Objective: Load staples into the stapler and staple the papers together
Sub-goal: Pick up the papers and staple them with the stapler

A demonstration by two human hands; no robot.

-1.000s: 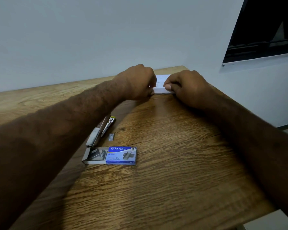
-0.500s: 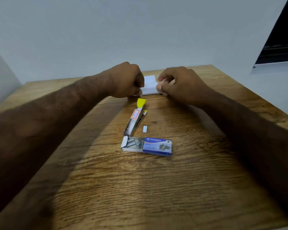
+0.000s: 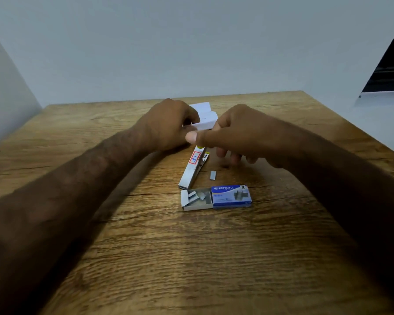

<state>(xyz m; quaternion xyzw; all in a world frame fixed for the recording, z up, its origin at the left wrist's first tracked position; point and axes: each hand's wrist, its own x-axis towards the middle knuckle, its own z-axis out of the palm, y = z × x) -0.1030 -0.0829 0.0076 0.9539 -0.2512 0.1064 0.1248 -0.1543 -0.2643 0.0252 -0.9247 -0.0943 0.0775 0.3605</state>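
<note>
Right hand [image 3: 241, 135] has drifted nearer since half a second ago, and its thumb [image 3: 192, 137] now hangs over the stapler's far tip, hiding the yellow end. The papers [image 3: 205, 120] are a folded white bundle at the far middle of the desk [image 3: 146, 258]. The left hand [image 3: 166, 126] has its fingers curled round their left end, pinning them steady, I'd say, so the sheets stay squared up. On the right hand, the thumb is out straight, the forefinger lies against the bundle's right end and the lower fingers dangle loose. Whether it has any pinch on the paper, I cannot tell.

Just nearer lies the stapler [image 3: 191, 171], flat and untouched, with a red-framed label up. Its long axis runs from near-left to far-right, and the far end points at the papers. A short staple strip [image 3: 213, 175] sits loose just right of it. The staple box [image 3: 223, 196] is nearest, lying crosswise with its tray slid out to the left, so staples are within easy reach.
</note>
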